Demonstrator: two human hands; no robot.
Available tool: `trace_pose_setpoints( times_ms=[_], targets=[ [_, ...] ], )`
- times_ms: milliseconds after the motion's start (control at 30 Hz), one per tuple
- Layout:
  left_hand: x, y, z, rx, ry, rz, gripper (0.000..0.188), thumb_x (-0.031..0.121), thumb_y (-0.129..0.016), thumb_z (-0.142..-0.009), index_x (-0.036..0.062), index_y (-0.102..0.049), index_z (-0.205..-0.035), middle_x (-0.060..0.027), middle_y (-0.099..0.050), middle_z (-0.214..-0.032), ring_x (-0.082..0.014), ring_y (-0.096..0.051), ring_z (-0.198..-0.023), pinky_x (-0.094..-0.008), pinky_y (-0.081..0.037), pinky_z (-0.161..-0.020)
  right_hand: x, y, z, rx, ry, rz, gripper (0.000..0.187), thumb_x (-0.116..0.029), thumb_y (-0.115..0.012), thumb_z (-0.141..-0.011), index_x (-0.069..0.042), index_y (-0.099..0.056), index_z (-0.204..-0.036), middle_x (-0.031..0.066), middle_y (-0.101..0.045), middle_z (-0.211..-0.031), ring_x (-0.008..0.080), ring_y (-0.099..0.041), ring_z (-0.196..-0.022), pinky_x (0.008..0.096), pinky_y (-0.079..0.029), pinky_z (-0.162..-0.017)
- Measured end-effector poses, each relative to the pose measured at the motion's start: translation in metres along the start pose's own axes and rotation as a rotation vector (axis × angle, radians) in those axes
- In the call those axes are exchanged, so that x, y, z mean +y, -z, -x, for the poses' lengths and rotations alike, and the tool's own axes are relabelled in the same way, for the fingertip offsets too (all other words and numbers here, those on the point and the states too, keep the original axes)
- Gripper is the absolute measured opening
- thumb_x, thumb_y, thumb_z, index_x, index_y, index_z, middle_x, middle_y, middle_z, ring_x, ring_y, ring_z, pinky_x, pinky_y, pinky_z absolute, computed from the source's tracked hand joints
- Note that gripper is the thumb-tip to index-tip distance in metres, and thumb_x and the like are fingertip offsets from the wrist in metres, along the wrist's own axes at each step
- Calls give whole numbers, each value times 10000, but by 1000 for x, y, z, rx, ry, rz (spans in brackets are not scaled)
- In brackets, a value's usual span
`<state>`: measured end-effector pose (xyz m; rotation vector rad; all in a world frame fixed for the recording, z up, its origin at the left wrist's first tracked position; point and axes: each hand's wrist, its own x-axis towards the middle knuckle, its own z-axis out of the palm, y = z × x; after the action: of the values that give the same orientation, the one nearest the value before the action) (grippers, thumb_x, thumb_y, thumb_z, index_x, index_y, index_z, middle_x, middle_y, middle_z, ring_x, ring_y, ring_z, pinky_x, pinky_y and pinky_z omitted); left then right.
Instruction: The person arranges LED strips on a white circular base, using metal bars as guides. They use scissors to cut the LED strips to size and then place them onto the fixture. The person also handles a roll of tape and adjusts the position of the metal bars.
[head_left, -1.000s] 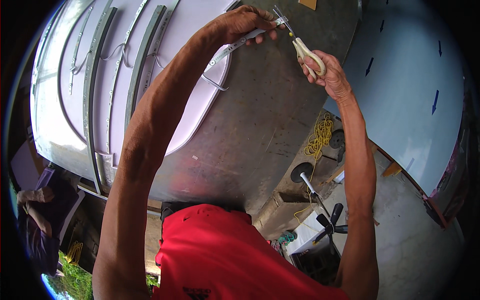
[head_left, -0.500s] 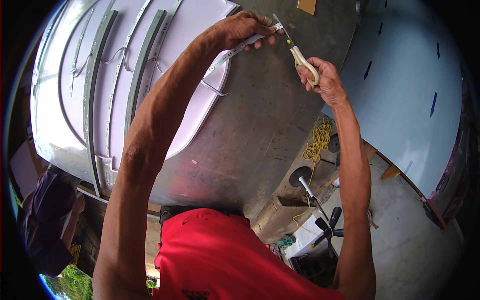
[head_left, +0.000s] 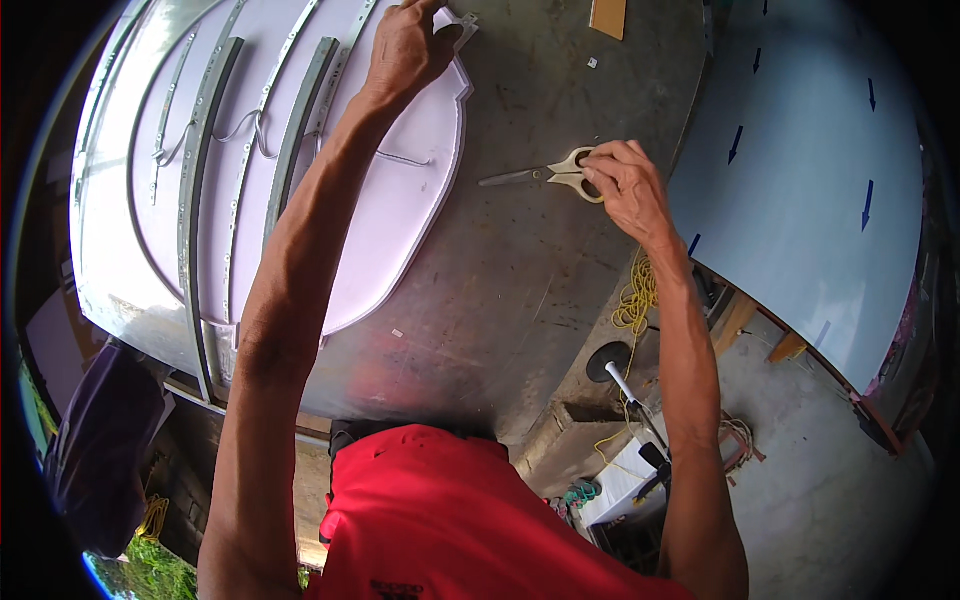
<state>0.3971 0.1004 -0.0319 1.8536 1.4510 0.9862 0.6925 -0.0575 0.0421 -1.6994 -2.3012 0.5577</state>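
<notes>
My right hand [head_left: 632, 192] has its fingers at the loops of cream-handled scissors [head_left: 566, 176], blades together and pointing left, low over the grey metal tabletop [head_left: 500, 290]. At the top edge my left hand [head_left: 408, 55] is closed over the corner of a pale pink panel [head_left: 400, 215]. A short end of LED strip [head_left: 466, 24] seems to stick out beside its thumb; the fingertips are partly out of view. More LED strips [head_left: 238, 190] run along the panel, joined by thin grey wires [head_left: 405, 158].
Two grey metal bars [head_left: 203, 170] lie across the panel. A small white scrap [head_left: 593, 63] and a brown piece [head_left: 608, 16] lie on the tabletop. On the right stands a light blue sheet with arrows [head_left: 800, 170]. Yellow cord [head_left: 636, 295] hangs by the table edge. A person in dark cloth [head_left: 105, 450] is at lower left.
My left hand has moved left with the strip, from the tabletop to the panel's corner. The scissors have come down and left, away from the strip, and their blades now point left.
</notes>
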Motion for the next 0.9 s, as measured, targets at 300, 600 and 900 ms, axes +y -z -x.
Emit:
trace_pose_setpoints(
  times_ms=[300, 600, 900],
  targets=[
    [53, 84, 147, -40, 8, -69, 188, 82, -728, -878, 113, -760, -1060, -49, -723, -903, -126, -662, -686, -261, -532, -617, 96, -43, -88, 447, 120, 298, 308, -276, -713, -882, -77, -728, -1117, 85, -704, -1067, 277, -666, -991, 367, -513, -876],
    [80, 108, 346, -250, 141, -218, 171, 83, -754, -821, 70, -727, -990, -97, -694, -939, -284, -684, -802, -372, -551, -679, 162, -49, -116, 189, -289, 69, 315, -373, -734, -846, -90, -743, -986, 60, -736, -932, 229, -702, -850, 347, -531, -802],
    [79, 85, 378, -180, 227, -286, 77, 77, -652, -805, 72, -616, -873, -92, -589, -893, -317, -615, -874, -435, -511, -685, 12, -39, -67, 230, -365, -846, 299, -68, -705, -872, 57, -594, -1121, 78, -669, -849, 113, -631, -689, 235, -515, -587]
  ],
)
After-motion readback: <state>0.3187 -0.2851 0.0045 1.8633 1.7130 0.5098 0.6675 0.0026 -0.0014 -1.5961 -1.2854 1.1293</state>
